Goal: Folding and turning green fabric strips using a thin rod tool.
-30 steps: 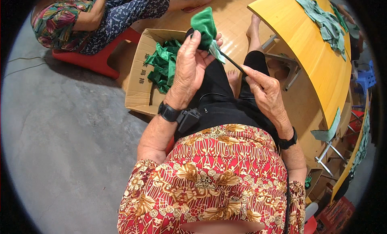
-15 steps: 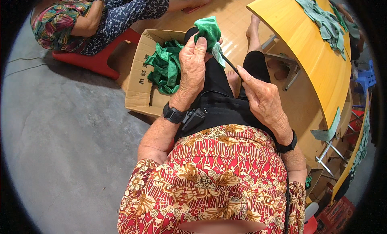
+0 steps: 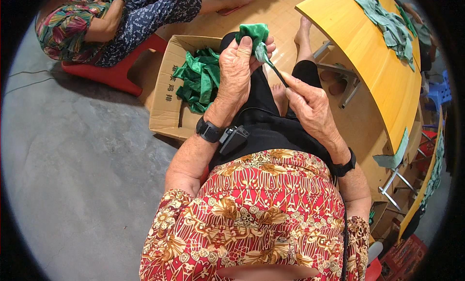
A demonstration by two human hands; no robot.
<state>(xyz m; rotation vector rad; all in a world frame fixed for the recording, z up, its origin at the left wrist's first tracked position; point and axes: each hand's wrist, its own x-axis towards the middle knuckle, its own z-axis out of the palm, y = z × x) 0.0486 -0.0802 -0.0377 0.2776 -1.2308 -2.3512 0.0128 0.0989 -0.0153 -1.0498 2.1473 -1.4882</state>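
My left hand [image 3: 236, 65] is closed on a small piece of shiny green velvet cloth [image 3: 254, 32], thumb on top and fingertips showing behind its right side. A paler green end [image 3: 262, 53] of the cloth hangs out toward the right. Pinched between the thumb and forefinger of my right hand [image 3: 314, 109] is a thin black rod [image 3: 277, 73]. Its far tip meets the pale end of the cloth; whether it goes inside, I cannot tell. Just left of my left hand, more green velvet pieces [image 3: 198, 80] lie heaped in an open cardboard box [image 3: 159, 119].
A yellow table [image 3: 356, 51] stands at the right, with pale green cloth pieces [image 3: 393, 30] on it and its folding metal legs below. At the upper left another person [image 3: 106, 31] sits on a red stool [image 3: 104, 80]. A blue stool [image 3: 439, 91] is at the far right.
The cloth now looks flatter, and more of my left fingers show behind it. My right hand has shifted slightly up and left, and its grip has changed to a pinch on the rod.
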